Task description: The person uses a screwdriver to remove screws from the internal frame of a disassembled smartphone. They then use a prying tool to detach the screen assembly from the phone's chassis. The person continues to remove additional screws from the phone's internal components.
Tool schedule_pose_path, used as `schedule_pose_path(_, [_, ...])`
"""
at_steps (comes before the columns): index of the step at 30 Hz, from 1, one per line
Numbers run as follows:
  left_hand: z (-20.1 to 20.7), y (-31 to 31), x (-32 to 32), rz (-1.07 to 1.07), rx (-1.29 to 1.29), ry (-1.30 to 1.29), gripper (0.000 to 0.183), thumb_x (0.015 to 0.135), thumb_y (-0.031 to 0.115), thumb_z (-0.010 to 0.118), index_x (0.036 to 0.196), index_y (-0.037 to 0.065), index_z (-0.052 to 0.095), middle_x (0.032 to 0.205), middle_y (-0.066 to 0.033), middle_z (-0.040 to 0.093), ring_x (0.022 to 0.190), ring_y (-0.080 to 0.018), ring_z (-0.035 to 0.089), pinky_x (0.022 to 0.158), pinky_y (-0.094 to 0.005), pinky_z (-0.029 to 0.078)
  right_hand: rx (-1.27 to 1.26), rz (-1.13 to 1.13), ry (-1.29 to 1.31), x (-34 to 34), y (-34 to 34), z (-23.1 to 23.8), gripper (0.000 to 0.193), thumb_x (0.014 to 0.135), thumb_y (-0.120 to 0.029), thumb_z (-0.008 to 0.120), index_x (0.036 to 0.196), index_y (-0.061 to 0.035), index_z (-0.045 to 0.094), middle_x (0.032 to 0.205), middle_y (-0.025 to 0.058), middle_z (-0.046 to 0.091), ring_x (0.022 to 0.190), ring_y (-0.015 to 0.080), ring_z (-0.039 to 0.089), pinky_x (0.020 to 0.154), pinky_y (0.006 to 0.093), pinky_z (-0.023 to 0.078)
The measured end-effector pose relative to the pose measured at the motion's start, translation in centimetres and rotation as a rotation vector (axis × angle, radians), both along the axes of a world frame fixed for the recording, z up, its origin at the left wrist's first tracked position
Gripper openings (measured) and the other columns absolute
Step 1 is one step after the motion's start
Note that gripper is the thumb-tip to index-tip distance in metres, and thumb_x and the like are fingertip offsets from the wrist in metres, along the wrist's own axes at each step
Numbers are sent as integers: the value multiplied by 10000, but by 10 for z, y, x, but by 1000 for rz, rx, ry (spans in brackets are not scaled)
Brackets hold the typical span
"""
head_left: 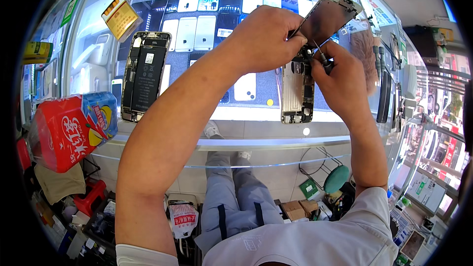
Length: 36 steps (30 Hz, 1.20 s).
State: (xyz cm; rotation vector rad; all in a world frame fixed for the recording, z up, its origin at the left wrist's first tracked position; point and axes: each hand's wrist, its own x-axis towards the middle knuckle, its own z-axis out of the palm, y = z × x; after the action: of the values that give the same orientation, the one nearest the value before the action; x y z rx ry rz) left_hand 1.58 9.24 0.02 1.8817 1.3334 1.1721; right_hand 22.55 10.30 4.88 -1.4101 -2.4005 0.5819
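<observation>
1. The left hand (276,39) pinched a tilted phone screen (326,19) — thumb against fingers.
2. The right hand (341,71) gripped a small tool (323,59), fingers curled.
3. The opened phone body (295,88) lay below (on the glass tabletop (246,143)).

The left hand (272,40) holds a phone screen (326,18), the right hand (341,71) a screwdriver (324,59).

So the left forearm (185,101) is slanting up to the right, with the left hand (273,39) holding a pinch grip. Right forearm (367,140) is standing steeper, right hand (340,69) curling into a fingertip grip close by.
</observation>
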Motion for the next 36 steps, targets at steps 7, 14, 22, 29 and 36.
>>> schedule_pose_path(7, [-2,1,0,7,9,21,230,889,231,746,894,3,713,804,-183,686,733,-371,644,677,-436,504,123,36,-103,-4,-4,-3,138,878,-82,698,931,26,632,873,235,681,791,453,662,725,525,517])
schedule_pose_path(14, [-1,0,0,26,-29,42,282,881,249,751,833,-15,666,782,-190,667,723,-380,634,675,-450,501,-44,-120,28,5,2,4,131,910,-106,717,920,5,649,724,149,682,624,269,661,614,398,502])
schedule_pose_path(22, [0,0,2,26,-67,-6,278,881,244,753,812,-9,660,777,-192,665,718,-372,636,670,-448,500,-108,-160,45,6,-2,-3,147,913,-134,728,916,1,669,707,119,660,601,186,588,606,361,474])
schedule_pose_path(29, [0,-1,1,25,-35,-3,282,881,243,754,791,-6,657,768,-190,663,722,-375,640,668,-451,501,-246,-184,50,8,9,-5,185,893,-154,733,880,7,643,735,152,670,627,259,592,625,411,465])
schedule_pose_path(36, [3,-1,1,29,15,13,272,879,249,744,794,3,664,748,-188,658,706,-381,635,647,-454,497,-200,-174,-12,-2,6,2,185,885,-148,726,877,18,645,754,195,673,655,346,623,649,445,487])
